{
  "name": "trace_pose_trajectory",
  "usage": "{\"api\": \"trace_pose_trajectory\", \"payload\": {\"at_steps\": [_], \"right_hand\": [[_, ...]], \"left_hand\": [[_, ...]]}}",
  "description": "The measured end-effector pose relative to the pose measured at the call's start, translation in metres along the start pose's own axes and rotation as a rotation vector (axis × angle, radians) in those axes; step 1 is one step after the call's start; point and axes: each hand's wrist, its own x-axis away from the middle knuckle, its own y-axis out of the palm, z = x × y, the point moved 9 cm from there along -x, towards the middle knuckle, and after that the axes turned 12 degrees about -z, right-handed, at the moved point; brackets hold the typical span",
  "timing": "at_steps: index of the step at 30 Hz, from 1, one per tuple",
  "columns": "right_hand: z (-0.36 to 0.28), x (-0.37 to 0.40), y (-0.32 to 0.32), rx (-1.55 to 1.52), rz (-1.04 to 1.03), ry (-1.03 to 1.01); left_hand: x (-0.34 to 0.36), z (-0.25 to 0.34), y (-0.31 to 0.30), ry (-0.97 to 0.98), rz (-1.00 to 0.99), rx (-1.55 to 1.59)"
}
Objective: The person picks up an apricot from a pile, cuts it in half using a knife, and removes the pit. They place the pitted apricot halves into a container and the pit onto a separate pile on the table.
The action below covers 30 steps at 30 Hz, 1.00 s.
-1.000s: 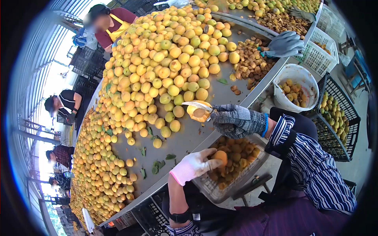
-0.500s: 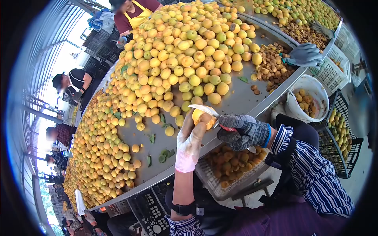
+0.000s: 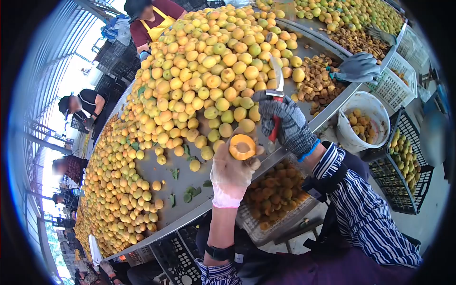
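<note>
Where the curved-blade knife (image 3: 278,76) was against the fruit half a second ago, it has now lifted clear and points toward twelve o'clock, its red handle closed in the curled fingers of the right hand (image 3: 287,121), in a gray knit glove. That leaves an apricot half (image 3: 242,147) in the left hand (image 3: 231,173), whose white-gloved fingers are partly curled around it, cut face up; the hollow shows no stone that I can make out, so the cutting of this piece looks finished, though where the other half and the stone are I cannot tell. Both hands are over the near edge of a metal table (image 3: 190,209), whose apricot heap (image 3: 190,71) spreads from eleven round to eight o'clock. Loose stones (image 3: 320,78) and a gray-blue glove (image 3: 358,68) lie at two o'clock. Below the edge, toward five, a basket (image 3: 247,223) holds more orange fruit; at three stand a white bucket (image 3: 349,137) and a black crate (image 3: 403,202) of greener fruit. Beyond, a person in a yellow apron (image 3: 159,26) is at eleven, and another in black (image 3: 90,107) nearer ten, before a bright, ribbed wall (image 3: 52,71).
</note>
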Motion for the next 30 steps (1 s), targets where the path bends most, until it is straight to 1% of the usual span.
{"api": "trace_pose_trajectory", "payload": {"at_steps": [1, 2, 3, 4, 5, 7, 8, 9, 10, 11, 12, 13, 14, 15, 16, 17, 18, 19, 20, 21, 22, 24, 25, 26, 27, 29, 30], "right_hand": [[-0.009, -0.002, -0.005, -0.123, 0.06, -0.109], [-0.017, -0.004, -0.007, -0.163, 0.093, -0.155], [-0.023, -0.004, -0.01, -0.158, 0.094, -0.158], [-0.029, -0.005, -0.009, -0.246, 0.044, -0.167], [-0.034, -0.006, -0.007, -0.333, -0.007, -0.175], [-0.044, -0.007, -0.003, -0.329, 0.005, -0.189], [-0.047, -0.007, 0.002, -0.36, -0.047, -0.204], [-0.05, -0.007, 0.008, -0.391, -0.097, -0.218], [-0.053, -0.007, 0.014, -0.355, -0.104, -0.24], [-0.054, -0.008, 0.021, -0.355, -0.181, -0.231], [-0.053, -0.007, 0.024, -0.351, -0.185, -0.223], [-0.052, -0.005, 0.029, -0.347, -0.19, -0.216], [-0.052, -0.004, 0.032, -0.349, -0.187, -0.218], [-0.052, -0.004, 0.034, -0.302, -0.166, -0.225], [-0.052, -0.003, 0.034, -0.255, -0.145, -0.232], [-0.051, -0.003, 0.035, -0.255, -0.144, -0.233], [-0.052, -0.002, 0.034, -0.18, -0.119, -0.247], [-0.054, -0.001, 0.033, -0.104, -0.094, -0.26], [-0.056, 0.001, 0.035, -0.061, -0.078, -0.257], [-0.056, 0.001, 0.036, -0.06, -0.077, -0.257], [-0.056, 0.001, 0.037, -0.052, -0.07, -0.252], [-0.056, 0.002, 0.038, -0.042, -0.063, -0.245], [-0.062, 0.003, 0.044, 0.08, -0.091, -0.279], [-0.066, 0.005, 0.05, 0.202, -0.118, -0.311], [-0.066, 0.006, 0.052, 0.202, -0.118, -0.308], [-0.063, 0.009, 0.056, 0.312, -0.125, -0.262], [-0.06, 0.006, 0.055, 0.324, -0.179, -0.277]], "left_hand": [[-0.003, -0.004, 0.002, -0.005, -0.006, 0.003], [-0.005, -0.011, 0.003, -0.047, -0.001, -0.023], [-0.006, -0.017, 0.004, -0.087, 0.005, -0.051], [-0.007, -0.02, 0.008, -0.107, -0.077, -0.044], [-0.006, -0.025, 0.008, -0.107, -0.08, -0.042], [-0.007, -0.027, 0.004, -0.072, 0.042, -0.281], [-0.008, -0.027, 0.007, -0.077, 0.084, -0.398], [-0.01, -0.033, 0.01, -0.083, 0.083, -0.396], [-0.009, -0.035, 0.006, -0.055, 0.168, -0.431], [-0.007, -0.033, 0.003, -0.027, 0.252, -0.466], [-0.009, -0.033, 0.012, -0.077, 0.186, -0.571], [-0.011, -0.032, 0.009, -0.081, 0.185, -0.574], [-0.013, -0.041, 0.006, -0.148, 0.141, -0.458], [-0.016, -0.049, 0.008, -0.213, 0.098, -0.342], [-0.017, -0.051, 0.01, -0.214, 0.098, -0.342], [-0.015, -0.051, 0.009, -0.238, 0.214, -0.352], [-0.012, -0.052, 0.005, -0.262, 0.331, -0.362], [-0.011, -0.052, 0.003, -0.264, 0.33, -0.361], [-0.011, -0.052, 0.003, -0.257, 0.288, -0.352], [-0.012, -0.053, 0.004, -0.25, 0.246, -0.342], [-0.012, -0.053, 0.006, -0.25, 0.246, -0.341], [-0.006, -0.05, 0.002, -0.24, 0.388, -0.397], [-0.005, -0.051, 0.003, -0.24, 0.388, -0.396], [-0.003, -0.048, 0.003, -0.239, 0.387, -0.469], [-0.002, -0.046, 0.003, -0.238, 0.385, -0.544], [-0.002, -0.044, 0.002, -0.228, 0.378, -0.598], [-0.003, -0.041, 0.002, -0.217, 0.369, -0.654]]}}
